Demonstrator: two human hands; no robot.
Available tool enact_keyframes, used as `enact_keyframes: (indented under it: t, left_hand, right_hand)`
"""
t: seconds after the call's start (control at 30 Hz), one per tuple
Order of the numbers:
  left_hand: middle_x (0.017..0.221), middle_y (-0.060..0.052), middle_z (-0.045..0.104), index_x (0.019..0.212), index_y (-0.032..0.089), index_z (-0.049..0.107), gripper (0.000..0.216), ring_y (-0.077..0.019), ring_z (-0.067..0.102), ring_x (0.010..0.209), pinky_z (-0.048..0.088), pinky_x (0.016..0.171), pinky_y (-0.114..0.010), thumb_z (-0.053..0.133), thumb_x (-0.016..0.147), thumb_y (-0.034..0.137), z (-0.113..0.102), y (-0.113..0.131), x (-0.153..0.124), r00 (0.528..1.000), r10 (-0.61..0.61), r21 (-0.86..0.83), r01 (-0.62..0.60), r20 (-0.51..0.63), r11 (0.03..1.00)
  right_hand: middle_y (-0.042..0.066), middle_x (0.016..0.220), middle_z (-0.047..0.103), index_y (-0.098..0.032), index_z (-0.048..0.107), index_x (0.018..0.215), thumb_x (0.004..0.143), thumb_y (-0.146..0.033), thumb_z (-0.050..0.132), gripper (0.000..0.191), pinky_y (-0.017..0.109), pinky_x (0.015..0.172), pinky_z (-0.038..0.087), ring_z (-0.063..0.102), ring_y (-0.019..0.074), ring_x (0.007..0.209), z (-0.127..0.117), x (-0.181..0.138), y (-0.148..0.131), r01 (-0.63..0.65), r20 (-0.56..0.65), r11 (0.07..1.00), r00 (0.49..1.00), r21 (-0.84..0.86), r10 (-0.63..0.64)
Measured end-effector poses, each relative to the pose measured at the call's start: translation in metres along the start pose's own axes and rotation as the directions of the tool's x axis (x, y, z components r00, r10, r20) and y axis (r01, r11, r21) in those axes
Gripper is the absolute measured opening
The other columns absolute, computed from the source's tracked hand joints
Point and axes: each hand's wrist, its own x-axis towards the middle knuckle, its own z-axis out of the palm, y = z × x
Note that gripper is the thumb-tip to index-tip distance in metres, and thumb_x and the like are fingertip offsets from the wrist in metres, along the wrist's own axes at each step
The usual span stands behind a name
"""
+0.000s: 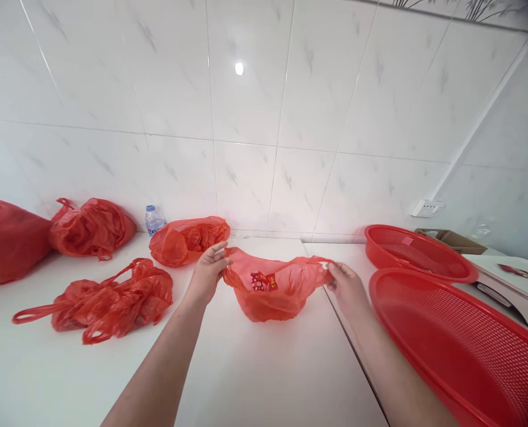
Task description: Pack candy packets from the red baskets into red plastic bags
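Note:
Between my two hands a thin red plastic bag (270, 305) is stretched wide, its mouth facing up. My left hand (209, 270) pinches its left edge, and my right hand (346, 287) grips the handle on the right side. Inside lie a few small red packets (264, 281) with white dots and yellow print. The bag's bottom is at or just above the white table (255, 379); I cannot tell which. Left of my left forearm lies a crumpled red plastic bag (113, 302) with its handles loose.
Behind my left hand sits an opened red bag (188, 240), with a clear water bottle (153, 220) beside it. Fuller red bags (92, 228) stand at the far left. On the right are two red mesh baskets (460, 344), a cardboard box (453, 242) and a white scale (513, 279).

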Motion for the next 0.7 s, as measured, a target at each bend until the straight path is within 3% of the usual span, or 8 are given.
enact_keyframes:
  t: [0.1, 0.2, 0.27, 0.37, 0.53, 0.7]
  left_hand:
    - [0.096, -0.003, 0.064, 0.118, 0.024, 0.055, 0.057, -0.0099, 0.059, 0.072, 0.046, 0.064, -0.020, 0.074, 0.064, 0.019, 0.018, 0.027, 0.001, 0.990, 0.134, 0.027, -0.135, 0.036, 0.990]
    - [0.127, -0.007, 0.054, 0.123, 0.028, 0.053, 0.060, -0.0165, 0.058, 0.097, 0.047, 0.078, -0.026, 0.072, 0.067, 0.019, 0.030, 0.043, 0.000, 0.971, 0.193, 0.134, -0.212, 0.139, 0.968]
    - [0.135, -0.007, 0.048, 0.124, 0.028, 0.053, 0.058, -0.0196, 0.053, 0.109, 0.046, 0.084, -0.028, 0.070, 0.069, 0.019, 0.037, 0.049, -0.002, 0.959, 0.191, 0.214, -0.235, 0.208, 0.948]
    - [0.135, -0.006, 0.049, 0.123, 0.027, 0.053, 0.055, -0.0170, 0.057, 0.099, 0.046, 0.081, -0.029, 0.067, 0.071, 0.015, 0.047, 0.056, -0.004, 0.946, 0.200, 0.245, -0.263, 0.255, 0.933]
    - [0.128, -0.005, 0.054, 0.114, 0.024, 0.061, 0.054, -0.0131, 0.059, 0.080, 0.045, 0.069, -0.025, 0.062, 0.066, 0.000, 0.067, 0.063, -0.008, 0.944, 0.205, 0.161, -0.251, 0.260, 0.954]
    - [0.121, -0.004, 0.059, 0.109, 0.024, 0.064, 0.048, -0.0157, 0.057, 0.085, 0.043, 0.070, -0.025, 0.060, 0.067, -0.001, 0.063, 0.058, -0.012, 0.954, 0.205, 0.162, -0.243, 0.219, 0.957]
  right_hand:
    - [-0.002, 0.064, 0.060, -0.020, 0.059, 0.073, 0.065, -0.040, 0.075, 0.026, 0.020, 0.048, 0.036, 0.051, 0.0092, 0.055, 0.004, 0.015, -0.030, 0.084, -0.008, 0.979, 0.996, 0.186, -0.084]
    - [0.001, 0.065, 0.065, -0.019, 0.060, 0.072, 0.065, -0.041, 0.075, 0.027, 0.020, 0.045, 0.035, 0.051, 0.0092, 0.053, 0.004, 0.020, -0.039, 0.055, 0.025, 0.995, 0.998, 0.082, -0.058]
    - [0.002, 0.065, 0.065, -0.018, 0.060, 0.072, 0.066, -0.040, 0.074, 0.027, 0.020, 0.043, 0.034, 0.050, 0.0089, 0.052, 0.001, 0.019, -0.035, 0.034, -0.007, 0.999, 0.999, 0.038, -0.034]
    - [-0.002, 0.059, 0.060, -0.019, 0.057, 0.069, 0.063, -0.037, 0.076, 0.026, 0.018, 0.040, 0.029, 0.046, 0.0074, 0.049, -0.006, 0.017, -0.024, 0.026, -0.100, 0.989, 0.995, 0.147, -0.012]
    - [-0.004, 0.060, 0.054, -0.020, 0.059, 0.070, 0.061, -0.038, 0.076, 0.028, 0.020, 0.041, 0.032, 0.047, 0.0084, 0.050, -0.016, 0.010, -0.015, -0.018, -0.125, 0.968, 0.991, 0.251, 0.051]
    - [0.002, 0.077, 0.063, -0.022, 0.060, 0.080, 0.070, -0.048, 0.067, 0.028, 0.026, 0.053, 0.044, 0.058, 0.0153, 0.068, -0.024, 0.001, -0.006, 0.009, -0.028, 0.963, 1.000, 0.269, -0.002]
